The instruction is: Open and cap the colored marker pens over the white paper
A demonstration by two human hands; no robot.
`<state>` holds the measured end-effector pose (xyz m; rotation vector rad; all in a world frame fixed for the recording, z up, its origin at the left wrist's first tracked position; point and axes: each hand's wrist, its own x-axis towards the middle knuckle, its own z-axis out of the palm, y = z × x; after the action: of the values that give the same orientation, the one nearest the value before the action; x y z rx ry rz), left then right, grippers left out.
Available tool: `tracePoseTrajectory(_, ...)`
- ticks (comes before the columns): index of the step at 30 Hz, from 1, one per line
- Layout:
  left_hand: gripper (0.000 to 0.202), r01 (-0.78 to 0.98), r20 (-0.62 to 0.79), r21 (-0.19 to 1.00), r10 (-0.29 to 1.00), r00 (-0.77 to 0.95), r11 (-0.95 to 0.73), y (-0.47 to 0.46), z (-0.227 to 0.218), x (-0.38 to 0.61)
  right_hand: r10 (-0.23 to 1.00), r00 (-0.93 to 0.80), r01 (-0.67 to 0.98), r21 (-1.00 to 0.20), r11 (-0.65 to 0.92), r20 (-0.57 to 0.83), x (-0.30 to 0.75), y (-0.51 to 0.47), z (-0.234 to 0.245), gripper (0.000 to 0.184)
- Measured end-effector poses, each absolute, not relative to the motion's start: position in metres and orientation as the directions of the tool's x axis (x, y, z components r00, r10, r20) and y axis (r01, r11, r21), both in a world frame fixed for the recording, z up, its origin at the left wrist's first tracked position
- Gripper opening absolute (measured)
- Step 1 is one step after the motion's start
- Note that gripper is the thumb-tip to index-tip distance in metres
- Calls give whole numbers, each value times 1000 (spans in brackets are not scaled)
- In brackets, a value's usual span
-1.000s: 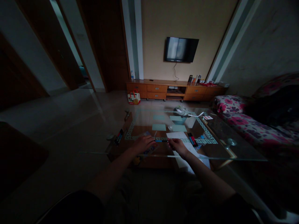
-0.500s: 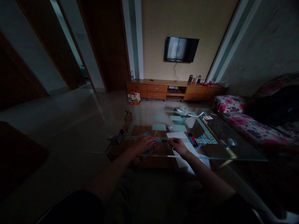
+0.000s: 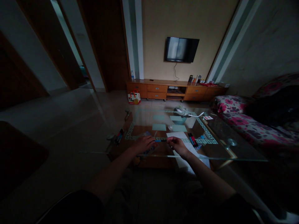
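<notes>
A blue and black pen [image 3: 160,141] lies level between my two hands, above the near part of the glass table [image 3: 144,119]. My left hand [image 3: 144,144] is closed on its blue end. At the black end, my right hand [image 3: 177,145] pinches with thumb and fingers. White paper [image 3: 179,135] lies just beyond and under my right hand. To the right of that hand rests a group of red, blue and black pens [image 3: 192,140]. Another such group [image 3: 119,137] lies left of my left hand. Dim light hides the finer detail of the fingers.
Toward the table's far side are a clear plastic bag [image 3: 183,111], a white strip [image 3: 196,115] and a red-and-white card [image 3: 208,118]. A flowered sofa [image 3: 243,123] stands at the right. Beyond the table is a wooden TV cabinet [image 3: 157,88] with a paper bag [image 3: 134,97] before it.
Very little differs. The fingers of my right hand have shifted slightly at the pen's black end; my left hand and the pen stay in place.
</notes>
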<state>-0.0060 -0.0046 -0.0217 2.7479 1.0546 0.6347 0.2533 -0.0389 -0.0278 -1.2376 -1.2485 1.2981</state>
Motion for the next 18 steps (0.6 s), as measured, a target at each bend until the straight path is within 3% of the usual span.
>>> tracePoseTrajectory(6,32,607,342,263,661,668,-750,-3,-25,-6,995,-83,12,-999,-52,-53,254,-40,-26,46)
tracePoseTrajectory(13,31,594,364,250,642,675,-765,-1,-26,-7,978,-68,122,-974,-190,-199,255,-39,-22,45)
tracePoseTrajectory(18,31,600,374,250,647,664,-760,-2,-26,-7,983,-78,169,-974,-153,-168,255,-41,-19,46)
